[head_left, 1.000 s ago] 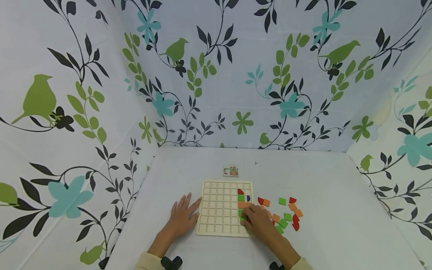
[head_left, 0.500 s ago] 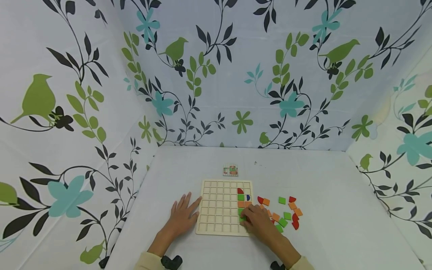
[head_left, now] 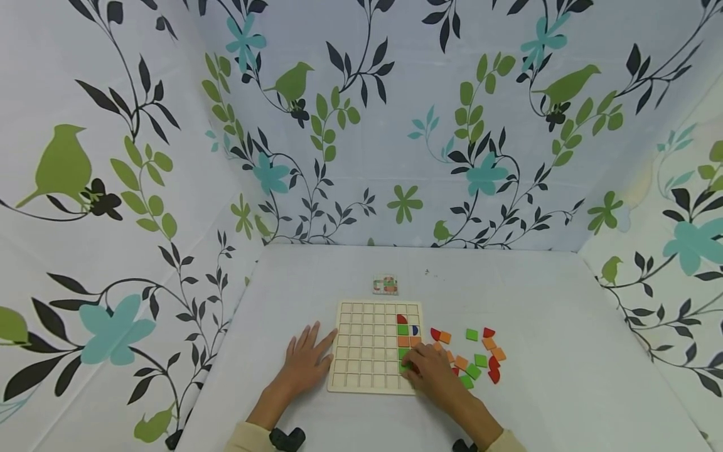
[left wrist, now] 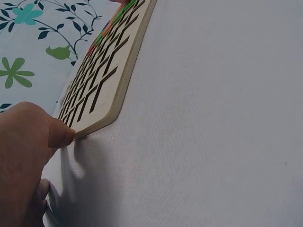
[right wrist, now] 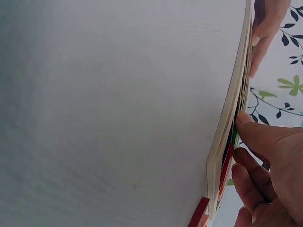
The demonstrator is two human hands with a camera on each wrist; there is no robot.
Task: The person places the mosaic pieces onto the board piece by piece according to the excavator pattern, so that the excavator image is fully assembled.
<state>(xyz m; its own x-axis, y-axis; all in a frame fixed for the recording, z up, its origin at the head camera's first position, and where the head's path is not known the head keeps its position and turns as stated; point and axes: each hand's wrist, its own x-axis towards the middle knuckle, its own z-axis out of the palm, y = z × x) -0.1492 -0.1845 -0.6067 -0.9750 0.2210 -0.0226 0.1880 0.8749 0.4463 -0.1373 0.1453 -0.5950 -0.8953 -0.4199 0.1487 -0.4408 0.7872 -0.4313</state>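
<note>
A light wooden grid board [head_left: 361, 358] lies on the white table. At its left edge my left hand [head_left: 305, 365] rests with fingers spread, and the thumb [left wrist: 61, 134] touches the board's rim. My right hand [head_left: 439, 375] is over the lower right cells, fingers curled down. In the right wrist view, its thumb and fingertips pinch at a red tile [right wrist: 227, 163], beside a green tile [right wrist: 234, 136]; the fingers partly cover both. Set in the board's right columns are a red quarter-round tile [head_left: 401, 319], a blue half-round tile [head_left: 415, 330], orange tiles [head_left: 403, 341] and green tiles [head_left: 403, 329].
Loose red, orange and green tiles [head_left: 481, 361] are scattered right of the board, some close to the right hand. A small picture card [head_left: 386, 285] lies behind the board. Patterned cloth [head_left: 350, 157] surrounds the table at the back and sides.
Both hands stay in place, the right still at the same lower right cells. The whole head view shifts very slightly.
</note>
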